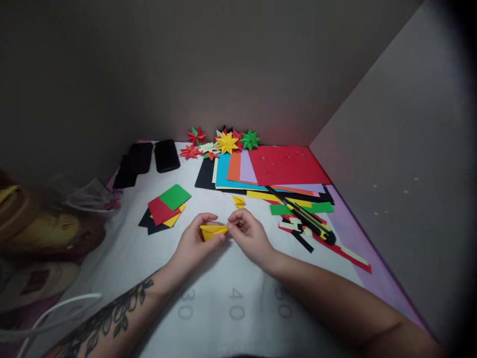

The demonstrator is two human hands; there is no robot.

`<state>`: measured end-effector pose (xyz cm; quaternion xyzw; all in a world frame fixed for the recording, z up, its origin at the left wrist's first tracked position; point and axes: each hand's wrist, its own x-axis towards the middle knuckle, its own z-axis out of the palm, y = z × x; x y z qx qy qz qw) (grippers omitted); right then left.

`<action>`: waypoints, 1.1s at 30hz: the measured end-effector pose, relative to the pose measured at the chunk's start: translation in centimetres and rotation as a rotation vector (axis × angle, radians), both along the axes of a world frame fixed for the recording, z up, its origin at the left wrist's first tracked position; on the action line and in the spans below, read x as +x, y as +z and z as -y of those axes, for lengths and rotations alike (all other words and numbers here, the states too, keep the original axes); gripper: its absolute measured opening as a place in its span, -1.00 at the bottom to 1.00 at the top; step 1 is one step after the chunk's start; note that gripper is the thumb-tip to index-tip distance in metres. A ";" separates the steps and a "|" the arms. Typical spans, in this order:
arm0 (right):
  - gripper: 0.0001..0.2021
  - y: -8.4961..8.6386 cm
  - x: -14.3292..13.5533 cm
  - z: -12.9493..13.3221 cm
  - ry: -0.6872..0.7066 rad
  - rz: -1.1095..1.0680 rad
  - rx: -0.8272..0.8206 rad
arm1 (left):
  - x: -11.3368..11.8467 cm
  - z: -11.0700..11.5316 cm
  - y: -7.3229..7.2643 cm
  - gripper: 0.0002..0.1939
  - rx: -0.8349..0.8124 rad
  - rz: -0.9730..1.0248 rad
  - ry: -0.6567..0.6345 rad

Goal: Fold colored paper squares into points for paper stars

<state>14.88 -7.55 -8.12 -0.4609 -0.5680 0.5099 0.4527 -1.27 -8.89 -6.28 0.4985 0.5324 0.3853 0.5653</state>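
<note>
Your left hand (197,237) has a folded yellow paper (212,232) in its grasp, with the thumb along the near side and the index finger arched behind, so the fingers are closed only as far as the paper lets them. Your right hand (249,236) brings thumb and index finger together at the paper's right tip, its other fingers loosely curled. The paper sits between your two hands, over the white mat (238,271) with its printed numbers.

Just beyond your right hand lies a smaller folded yellow piece (239,201). To your left, a green square (176,197) overlaps a red square (160,211), with yellow and black ones under them. To your right, a yellow-and-black cutter (312,223) rests among loose paper strips (319,208). Farther back, a red sheet (294,168) tops a fanned stack of coloured sheets, and paper stars, a yellow star (227,143) and a green star (250,139) among them, cluster near the wall. A dark phone (167,156) lies to their left.
</note>
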 end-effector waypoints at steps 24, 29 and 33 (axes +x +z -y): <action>-0.91 0.9 0.9 -0.2 0.084 0.281 0.334 | -0.6 -0.3 0.5 -0.55 -0.006 0.032 -0.079; -0.94 0.8 0.5 -0.2 0.037 0.225 0.166 | -0.6 0.0 0.3 -0.57 0.035 -0.112 -0.043; -0.96 0.6 0.2 0.0 0.008 0.161 0.122 | -0.3 0.1 0.2 -0.57 0.080 -0.061 -0.024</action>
